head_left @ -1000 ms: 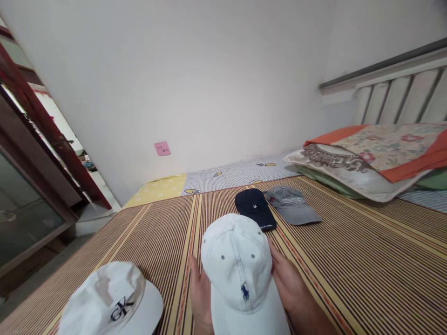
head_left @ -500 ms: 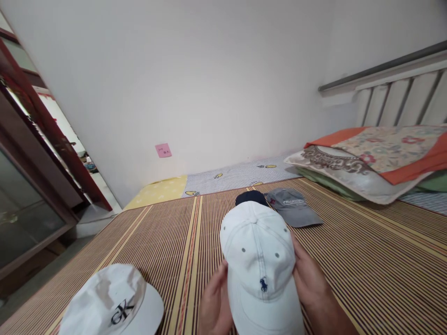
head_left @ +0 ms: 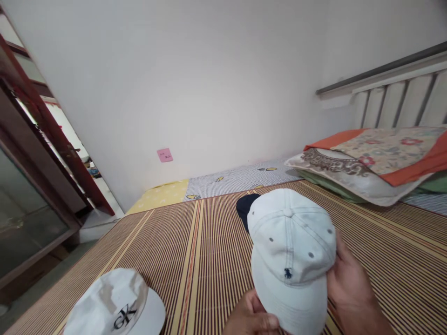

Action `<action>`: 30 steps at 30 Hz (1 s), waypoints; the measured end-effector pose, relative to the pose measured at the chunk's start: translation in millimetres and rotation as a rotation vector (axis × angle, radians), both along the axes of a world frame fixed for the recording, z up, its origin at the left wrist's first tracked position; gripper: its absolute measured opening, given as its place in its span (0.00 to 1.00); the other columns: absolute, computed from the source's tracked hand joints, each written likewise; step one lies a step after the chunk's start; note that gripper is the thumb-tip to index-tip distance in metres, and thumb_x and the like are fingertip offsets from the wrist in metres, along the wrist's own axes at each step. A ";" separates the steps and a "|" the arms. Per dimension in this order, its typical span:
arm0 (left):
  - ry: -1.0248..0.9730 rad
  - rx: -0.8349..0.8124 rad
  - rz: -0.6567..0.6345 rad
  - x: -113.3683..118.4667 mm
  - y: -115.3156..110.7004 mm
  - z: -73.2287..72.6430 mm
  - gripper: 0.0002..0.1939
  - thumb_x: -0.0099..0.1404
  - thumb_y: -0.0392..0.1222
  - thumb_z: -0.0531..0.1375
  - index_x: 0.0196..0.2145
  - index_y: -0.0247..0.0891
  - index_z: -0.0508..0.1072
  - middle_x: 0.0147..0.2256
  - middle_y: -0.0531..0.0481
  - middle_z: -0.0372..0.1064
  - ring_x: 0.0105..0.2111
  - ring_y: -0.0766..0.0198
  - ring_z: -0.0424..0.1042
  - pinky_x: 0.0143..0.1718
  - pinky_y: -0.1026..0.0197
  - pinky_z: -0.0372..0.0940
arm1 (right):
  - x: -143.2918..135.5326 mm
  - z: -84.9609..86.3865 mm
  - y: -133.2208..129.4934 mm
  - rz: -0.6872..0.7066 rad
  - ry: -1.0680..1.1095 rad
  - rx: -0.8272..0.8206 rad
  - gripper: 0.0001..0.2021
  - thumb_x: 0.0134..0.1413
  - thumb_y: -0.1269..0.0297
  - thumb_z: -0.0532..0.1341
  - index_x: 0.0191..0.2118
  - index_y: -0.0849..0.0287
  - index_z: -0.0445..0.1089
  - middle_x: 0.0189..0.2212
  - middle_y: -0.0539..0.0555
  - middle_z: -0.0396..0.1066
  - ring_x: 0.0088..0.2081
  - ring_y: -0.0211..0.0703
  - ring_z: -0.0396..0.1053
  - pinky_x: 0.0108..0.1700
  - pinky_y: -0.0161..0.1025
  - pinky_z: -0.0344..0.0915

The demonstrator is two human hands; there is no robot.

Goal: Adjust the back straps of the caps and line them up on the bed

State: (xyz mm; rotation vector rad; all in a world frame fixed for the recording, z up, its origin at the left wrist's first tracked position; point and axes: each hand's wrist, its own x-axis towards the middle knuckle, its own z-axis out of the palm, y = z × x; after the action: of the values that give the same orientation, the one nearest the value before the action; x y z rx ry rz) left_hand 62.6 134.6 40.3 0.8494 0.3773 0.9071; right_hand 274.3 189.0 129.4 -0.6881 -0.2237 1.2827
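A white cap (head_left: 291, 232) with a small dark blue emblem is held up over the striped mat, its brim toward me. My left hand (head_left: 251, 316) grips the left edge of the brim, thumb on top. On the cap's right side is my right hand (head_left: 352, 284), its fingers partly hidden behind the crown. Behind the held cap a dark navy cap (head_left: 245, 209) shows in part on the mat. Another white cap (head_left: 115, 302) with black letters lies at the lower left.
The striped mat (head_left: 164, 260) covers the bed. Stacked pillows with an orange-edged floral cover (head_left: 384, 149) lie at the right, near a white radiator (head_left: 398, 102). A pink note (head_left: 165, 155) is on the wall, and a red-brown door (head_left: 73, 153) stands left.
The held white cap has moved right and slightly up, now hiding the grey cap behind it. My left hand has shifted from the cap's side to its brim; my right hand moved right with it.
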 end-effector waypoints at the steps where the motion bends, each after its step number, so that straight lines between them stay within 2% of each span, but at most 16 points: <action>1: -0.028 -0.007 0.017 2.0 -0.3 2.6 0.31 0.52 0.42 0.76 0.53 0.30 0.78 0.38 0.35 0.84 0.31 0.53 0.83 0.27 0.64 0.72 | 0.8 1.9 -1.6 -0.014 0.000 -0.001 0.21 0.64 0.45 0.61 0.55 0.48 0.78 0.57 0.54 0.79 0.66 0.57 0.68 0.68 0.53 0.65; 5: -0.059 -0.014 0.038 4.1 -0.3 10.1 0.35 0.49 0.44 0.78 0.53 0.27 0.79 0.33 0.35 0.83 0.28 0.56 0.83 0.25 0.67 0.73 | -1.2 7.6 -6.3 -0.062 -0.003 0.025 0.22 0.62 0.41 0.62 0.55 0.45 0.77 0.57 0.53 0.79 0.68 0.55 0.65 0.69 0.54 0.62; 7: -0.058 -0.010 0.054 3.5 0.8 10.4 0.35 0.49 0.44 0.79 0.53 0.28 0.79 0.33 0.35 0.83 0.28 0.56 0.83 0.26 0.68 0.73 | -5.7 7.2 -6.6 -0.021 0.020 0.043 0.23 0.59 0.39 0.64 0.54 0.45 0.78 0.56 0.54 0.80 0.67 0.57 0.65 0.69 0.56 0.62; 11: -0.076 0.005 0.116 2.3 4.7 9.2 0.31 0.48 0.45 0.79 0.49 0.31 0.81 0.32 0.37 0.83 0.27 0.57 0.83 0.26 0.69 0.72 | -17.0 -0.2 -4.3 0.211 0.024 0.117 0.29 0.49 0.32 0.67 0.49 0.48 0.79 0.52 0.59 0.81 0.64 0.65 0.69 0.64 0.60 0.65; 15: -0.105 0.025 0.200 -8.6 7.4 14.7 0.25 0.49 0.44 0.79 0.44 0.33 0.83 0.30 0.42 0.83 0.27 0.61 0.81 0.26 0.69 0.70 | -21.5 -13.1 1.7 0.474 -0.032 0.219 0.34 0.52 0.27 0.62 0.50 0.52 0.77 0.49 0.62 0.82 0.55 0.64 0.75 0.55 0.58 0.70; 17: -0.101 -0.005 0.290 -21.1 7.2 19.5 0.23 0.50 0.41 0.78 0.44 0.35 0.83 0.34 0.43 0.83 0.30 0.61 0.81 0.29 0.67 0.72 | -23.9 -24.2 7.1 0.535 -0.121 0.234 0.34 0.54 0.28 0.61 0.49 0.55 0.76 0.45 0.61 0.83 0.48 0.59 0.78 0.49 0.52 0.72; 20: -0.072 -0.073 0.488 -45.6 4.9 27.2 0.21 0.52 0.36 0.77 0.44 0.37 0.83 0.43 0.43 0.83 0.37 0.57 0.80 0.36 0.62 0.75 | -37.2 -50.3 15.7 0.608 -0.365 0.189 0.31 0.55 0.32 0.63 0.45 0.58 0.75 0.34 0.57 0.81 0.36 0.48 0.78 0.40 0.42 0.69; 22: -0.032 -0.117 0.605 -61.9 3.1 31.8 0.19 0.53 0.34 0.76 0.43 0.38 0.83 0.47 0.42 0.82 0.41 0.54 0.81 0.41 0.57 0.76 | -54.4 -72.1 19.1 0.694 -0.599 0.135 0.30 0.55 0.33 0.64 0.42 0.59 0.73 0.29 0.53 0.79 0.31 0.44 0.76 0.33 0.38 0.65; 24: 0.002 -0.146 0.695 -75.7 2.0 35.1 0.20 0.54 0.32 0.75 0.45 0.39 0.83 0.48 0.42 0.82 0.42 0.53 0.81 0.43 0.55 0.77 | -75.2 -93.2 19.2 0.783 -0.900 0.096 0.30 0.55 0.29 0.57 0.37 0.57 0.69 0.25 0.51 0.76 0.25 0.40 0.73 0.28 0.35 0.60; 27: -0.002 -0.151 0.812 -91.1 4.0 36.5 0.34 0.54 0.31 0.75 0.58 0.46 0.76 0.50 0.44 0.81 0.41 0.55 0.82 0.42 0.58 0.78 | -101.9 -115.7 14.7 0.839 -1.032 0.085 0.24 0.55 0.37 0.62 0.30 0.55 0.64 0.19 0.47 0.71 0.20 0.36 0.67 0.24 0.33 0.56; 30: -0.010 -0.184 0.860 -101.9 12.9 35.2 0.48 0.56 0.28 0.72 0.69 0.54 0.62 0.56 0.43 0.79 0.45 0.53 0.83 0.45 0.57 0.79 | -114.8 -124.1 11.3 0.850 -1.103 0.068 0.18 0.58 0.46 0.65 0.29 0.54 0.65 0.18 0.44 0.67 0.20 0.35 0.65 0.25 0.32 0.57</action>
State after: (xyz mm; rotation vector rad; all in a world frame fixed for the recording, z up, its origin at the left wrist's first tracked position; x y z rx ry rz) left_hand -39.4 147.6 75.5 0.4949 0.8353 1.6352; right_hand 159.5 200.3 5.3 -1.2618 -1.5832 1.5306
